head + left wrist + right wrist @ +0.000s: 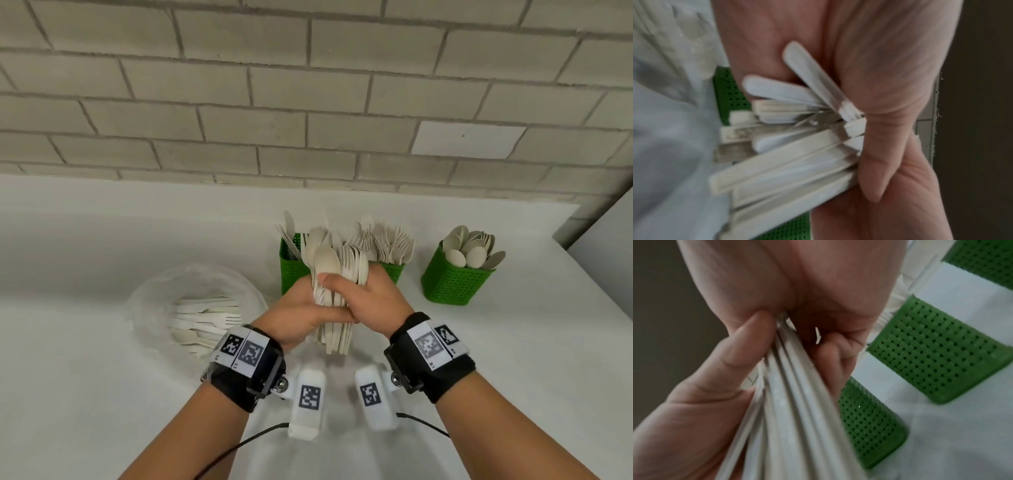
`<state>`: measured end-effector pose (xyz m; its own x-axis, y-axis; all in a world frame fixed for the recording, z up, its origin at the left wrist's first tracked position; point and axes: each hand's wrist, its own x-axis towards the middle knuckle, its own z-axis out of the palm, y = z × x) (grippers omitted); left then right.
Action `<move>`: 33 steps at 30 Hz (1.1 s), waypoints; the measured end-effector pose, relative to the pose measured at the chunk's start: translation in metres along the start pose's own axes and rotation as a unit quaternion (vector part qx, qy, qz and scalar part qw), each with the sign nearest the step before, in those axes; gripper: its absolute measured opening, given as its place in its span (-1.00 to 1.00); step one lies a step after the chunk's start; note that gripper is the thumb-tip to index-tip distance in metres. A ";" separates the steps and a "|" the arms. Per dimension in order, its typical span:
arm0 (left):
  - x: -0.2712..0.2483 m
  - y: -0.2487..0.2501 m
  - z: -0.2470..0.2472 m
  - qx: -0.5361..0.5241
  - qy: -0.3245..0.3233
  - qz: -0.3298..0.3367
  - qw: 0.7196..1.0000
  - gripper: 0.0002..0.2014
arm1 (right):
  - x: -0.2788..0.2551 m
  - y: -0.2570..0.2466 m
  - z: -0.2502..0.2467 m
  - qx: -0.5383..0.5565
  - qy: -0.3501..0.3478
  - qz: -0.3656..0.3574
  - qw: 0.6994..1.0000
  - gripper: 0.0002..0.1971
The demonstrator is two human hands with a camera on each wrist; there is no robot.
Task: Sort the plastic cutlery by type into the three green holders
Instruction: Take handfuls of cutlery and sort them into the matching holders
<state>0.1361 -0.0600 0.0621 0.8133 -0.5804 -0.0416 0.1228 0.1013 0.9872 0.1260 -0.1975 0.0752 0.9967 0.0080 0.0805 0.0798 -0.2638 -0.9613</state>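
Both hands grip one thick bundle of cream plastic spoons (334, 270) above the white counter, bowls up and handles (789, 155) hanging below. My left hand (301, 310) wraps it from the left, my right hand (366, 301) from the right, thumb across the front. In the right wrist view the spoon handles (795, 410) run between my thumb and curled fingers. Three green holders stand behind: the left holder (291, 267) with knives, the middle holder (392, 270) with forks, the right holder (452, 281) with spoons.
A clear plastic bag (191, 301) lies at the left on the counter (85, 377), with forks and other cutlery (205, 322) in it. A grey brick wall (308, 102) runs behind. The counter's right edge (603, 287) slants away at the right.
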 end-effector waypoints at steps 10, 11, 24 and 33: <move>-0.003 -0.010 0.008 -0.077 0.089 0.030 0.993 -0.75 | -0.002 -0.008 -0.018 -0.013 0.032 -0.042 0.999 -0.79; -0.003 -0.009 0.009 -0.083 0.087 0.032 0.992 -0.74 | -0.003 -0.009 -0.019 -0.002 0.041 -0.028 0.999 -0.78; -0.004 -0.015 0.009 -0.128 0.168 0.028 0.977 -0.67 | -0.003 -0.008 -0.027 0.141 0.018 0.037 0.989 -0.78; 0.003 -0.016 0.010 -0.065 0.174 0.056 0.981 -0.73 | 0.000 -0.011 -0.030 -0.012 0.072 -0.008 0.997 -0.81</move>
<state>0.1311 -0.0713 0.0481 0.9677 -0.2521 -0.0068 0.0752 0.2630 0.9619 0.1248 -0.2236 0.0938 0.9828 -0.1253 0.1353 0.0945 -0.2882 -0.9529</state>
